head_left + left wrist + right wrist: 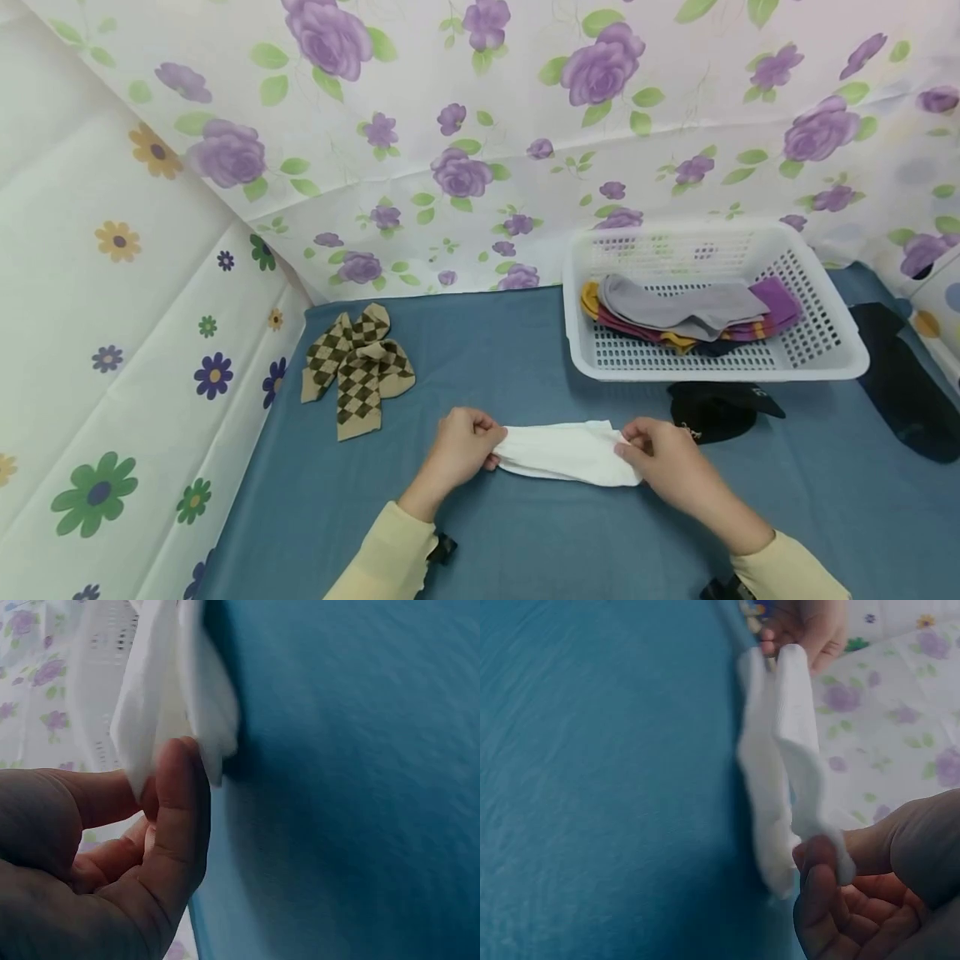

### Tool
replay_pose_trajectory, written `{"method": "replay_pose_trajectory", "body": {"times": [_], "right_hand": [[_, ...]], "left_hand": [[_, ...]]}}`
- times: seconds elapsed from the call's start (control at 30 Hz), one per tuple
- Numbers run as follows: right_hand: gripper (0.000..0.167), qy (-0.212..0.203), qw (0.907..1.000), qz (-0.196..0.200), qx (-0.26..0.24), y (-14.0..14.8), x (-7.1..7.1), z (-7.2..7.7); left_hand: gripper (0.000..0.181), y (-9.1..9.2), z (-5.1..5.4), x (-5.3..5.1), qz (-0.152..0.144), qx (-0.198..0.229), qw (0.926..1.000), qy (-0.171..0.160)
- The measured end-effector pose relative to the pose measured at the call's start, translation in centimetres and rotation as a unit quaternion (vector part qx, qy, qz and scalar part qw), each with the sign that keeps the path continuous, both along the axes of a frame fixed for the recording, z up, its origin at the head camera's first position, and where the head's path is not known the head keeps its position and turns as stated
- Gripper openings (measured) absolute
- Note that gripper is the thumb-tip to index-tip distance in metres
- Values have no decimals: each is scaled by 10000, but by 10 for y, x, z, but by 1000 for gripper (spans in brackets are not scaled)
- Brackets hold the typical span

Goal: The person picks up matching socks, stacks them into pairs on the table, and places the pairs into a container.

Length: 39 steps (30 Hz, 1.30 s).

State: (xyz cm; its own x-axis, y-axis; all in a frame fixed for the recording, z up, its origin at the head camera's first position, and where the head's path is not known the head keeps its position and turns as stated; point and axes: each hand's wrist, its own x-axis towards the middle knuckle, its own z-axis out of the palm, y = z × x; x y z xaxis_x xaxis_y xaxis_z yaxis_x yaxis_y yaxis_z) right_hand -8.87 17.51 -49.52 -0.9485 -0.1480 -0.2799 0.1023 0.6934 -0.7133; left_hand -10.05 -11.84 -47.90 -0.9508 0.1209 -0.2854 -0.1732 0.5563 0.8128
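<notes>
A pair of white socks (pixel 564 452) is stretched sideways between both hands, just above the blue cloth, one sock lying against the other. The left hand (pixel 467 443) pinches the left end between thumb and fingers; in the left wrist view the two white layers (pixel 146 697) part at the fingertips. At the other end, the right hand (pixel 670 461) pinches with thumb and forefinger. The right wrist view shows it holding the upper sock (pixel 799 750), while the end of the lower sock (pixel 769 832) hangs beside the fingers.
A white plastic basket (pixel 720 372) at the back right holds folded grey, purple and mustard socks (pixel 682 307). Brown checkered socks (pixel 360 371), loosely knotted or crossed, lie at the left. Black socks (pixel 716 411) lie before the basket, and another black piece (pixel 907 392) at the right edge.
</notes>
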Motion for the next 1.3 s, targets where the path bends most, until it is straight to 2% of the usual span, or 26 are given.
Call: {"method": "replay_pose_trajectory", "body": {"times": [0.13,0.3,0.4,0.5,0.6,0.67,0.77,0.83,0.93,1.07,1.13,1.23,1.3], "right_hand": [[14,380,9988,-22,316,-3,0,-2],[15,601,9974,-160,358,-5,-3,1],[24,614,9964,-183,552,-5,-4,2],[44,459,9945,-160,932,-5,-4,2],[61,175,9920,-93,1249,-7,-4,1],[62,19,9919,-32,1269,-9,-3,1],[46,-122,9938,124,1097,-12,-4,0],[37,-94,9955,231,910,-12,-4,0],[36,27,9979,339,547,-9,-5,0],[29,223,9994,259,-22,-6,-6,1],[36,193,9992,147,-323,-6,-7,2],[58,114,9984,29,-558,-9,-8,2],[61,72,9982,-21,-600,-11,-9,2]], "left_hand": [[13,0,-7,1,-25,-424,9990,140],[13,4,-4,2,-116,-974,9942,437],[23,7,0,2,-175,-1218,9917,370],[35,11,3,1,-262,-1318,9908,164],[36,15,2,0,-375,-1244,9915,62],[30,18,0,0,-455,-1163,9921,88],[23,19,-4,1,-590,-920,9938,202],[26,18,-6,0,-693,-744,9944,302],[22,14,-8,-1,-803,-376,9951,430],[20,9,-7,-4,-852,6,9953,457],[20,7,-6,-6,-871,109,9952,427],[18,7,-5,-7,-907,174,9949,406],[19,7,-5,-7,-910,178,9949,402]]}}
